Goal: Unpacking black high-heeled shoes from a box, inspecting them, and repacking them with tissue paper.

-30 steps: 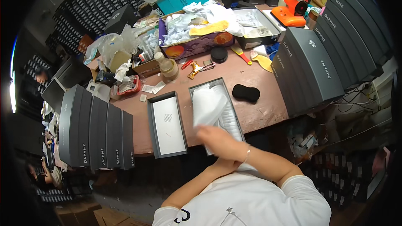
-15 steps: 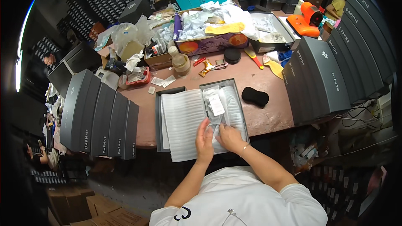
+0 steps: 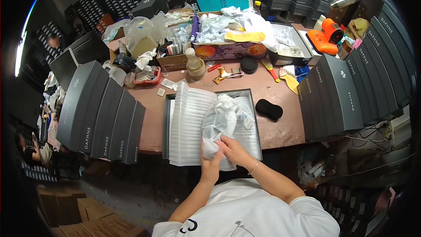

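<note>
An open dark grey box [image 3: 166, 125] lies in front of me. A white ribbed padding sheet [image 3: 189, 127] covers its left part and rises in a fold at the far end. Over the middle of the box I hold a bundle in thin white wrapping [image 3: 219, 120]; what is inside is hidden. My left hand [image 3: 210, 164] is closed on the near end of this bundle from the left. From the right, my right hand [image 3: 236, 151] pinches the wrapping. A small white tag [image 3: 247, 120] rests beside the bundle, on the box's right side.
Tall stacks of dark grey boxes stand left [image 3: 94, 109] and right [image 3: 331, 92]. A black sponge-like block [image 3: 269, 109] lies right of the open box. Farther back are a glass bottle [image 3: 195, 68], a round black tin [image 3: 249, 65], a brush [image 3: 270, 70] and a carton of crumpled paper [image 3: 230, 51].
Both hands have taken hold of the wrapped bundle and lifted its near end. The tag has shifted right. The padding sheet's far edge now stands up in a fold.
</note>
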`<move>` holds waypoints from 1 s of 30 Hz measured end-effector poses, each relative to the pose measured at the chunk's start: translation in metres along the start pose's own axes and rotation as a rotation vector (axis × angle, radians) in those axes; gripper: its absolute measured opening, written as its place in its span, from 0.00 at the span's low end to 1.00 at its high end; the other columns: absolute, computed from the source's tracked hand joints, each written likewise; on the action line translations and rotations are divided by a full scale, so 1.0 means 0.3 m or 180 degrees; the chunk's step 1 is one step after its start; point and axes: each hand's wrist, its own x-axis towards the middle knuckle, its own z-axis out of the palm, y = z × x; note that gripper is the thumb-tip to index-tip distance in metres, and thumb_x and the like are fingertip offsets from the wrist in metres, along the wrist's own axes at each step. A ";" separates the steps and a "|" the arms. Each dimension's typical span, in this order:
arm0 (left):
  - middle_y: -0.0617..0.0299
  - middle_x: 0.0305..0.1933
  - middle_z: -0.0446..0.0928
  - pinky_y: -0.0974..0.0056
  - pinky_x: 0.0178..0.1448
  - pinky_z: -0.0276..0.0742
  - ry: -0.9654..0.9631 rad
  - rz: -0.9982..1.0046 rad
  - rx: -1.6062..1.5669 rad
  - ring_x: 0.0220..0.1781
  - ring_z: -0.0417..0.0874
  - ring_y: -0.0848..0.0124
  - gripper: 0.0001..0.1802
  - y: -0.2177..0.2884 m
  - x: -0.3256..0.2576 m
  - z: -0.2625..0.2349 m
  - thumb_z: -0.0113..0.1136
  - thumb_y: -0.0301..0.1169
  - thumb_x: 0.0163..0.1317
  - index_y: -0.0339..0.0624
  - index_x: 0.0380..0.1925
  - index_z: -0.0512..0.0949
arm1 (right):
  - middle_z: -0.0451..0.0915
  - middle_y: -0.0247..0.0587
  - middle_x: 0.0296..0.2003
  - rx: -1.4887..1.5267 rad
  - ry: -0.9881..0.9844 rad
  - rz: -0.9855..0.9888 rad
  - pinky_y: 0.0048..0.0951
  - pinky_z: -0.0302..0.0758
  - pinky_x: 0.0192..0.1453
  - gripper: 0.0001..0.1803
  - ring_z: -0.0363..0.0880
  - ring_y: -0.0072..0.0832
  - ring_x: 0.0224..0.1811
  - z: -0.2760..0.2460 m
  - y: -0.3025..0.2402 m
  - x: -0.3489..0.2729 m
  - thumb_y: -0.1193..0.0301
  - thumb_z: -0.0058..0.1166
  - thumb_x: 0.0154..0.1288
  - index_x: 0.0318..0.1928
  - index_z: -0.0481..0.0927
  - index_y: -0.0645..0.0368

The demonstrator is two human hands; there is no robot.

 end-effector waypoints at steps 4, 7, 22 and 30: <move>0.58 0.49 0.78 0.66 0.57 0.72 0.0598 0.0316 -0.0371 0.50 0.78 0.71 0.19 0.060 0.030 -0.078 0.60 0.30 0.65 0.30 0.53 0.74 | 0.79 0.44 0.43 -0.1028 0.1135 -0.0987 0.31 0.72 0.52 0.21 0.77 0.37 0.46 -0.135 -0.191 -0.062 0.69 0.67 0.55 0.49 0.78 0.60; 0.59 0.48 0.79 0.64 0.54 0.74 0.0425 0.0473 -0.0230 0.46 0.79 0.71 0.19 0.071 0.013 -0.106 0.59 0.33 0.66 0.32 0.52 0.74 | 0.77 0.38 0.49 -0.2127 0.1260 -0.2141 0.51 0.57 0.68 0.22 0.68 0.44 0.62 -0.173 -0.291 -0.022 0.67 0.69 0.49 0.46 0.80 0.54; 0.43 0.57 0.74 0.47 0.63 0.73 -0.1277 -0.1896 -0.1551 0.59 0.77 0.50 0.43 0.264 0.126 -0.317 0.40 0.62 0.67 0.32 0.64 0.63 | 0.79 0.51 0.39 -0.2893 -0.0644 -0.1650 0.42 0.77 0.38 0.25 0.81 0.47 0.35 -0.232 -0.323 -0.049 0.63 0.64 0.55 0.51 0.72 0.58; 0.53 0.52 0.77 0.57 0.58 0.75 0.0210 -0.0869 -0.0681 0.53 0.79 0.63 0.28 0.226 0.201 -0.277 0.39 0.50 0.73 0.37 0.53 0.73 | 0.78 0.53 0.45 -0.2084 -0.0043 -0.1214 0.44 0.76 0.45 0.27 0.79 0.50 0.44 -0.231 -0.165 -0.119 0.64 0.64 0.55 0.54 0.70 0.59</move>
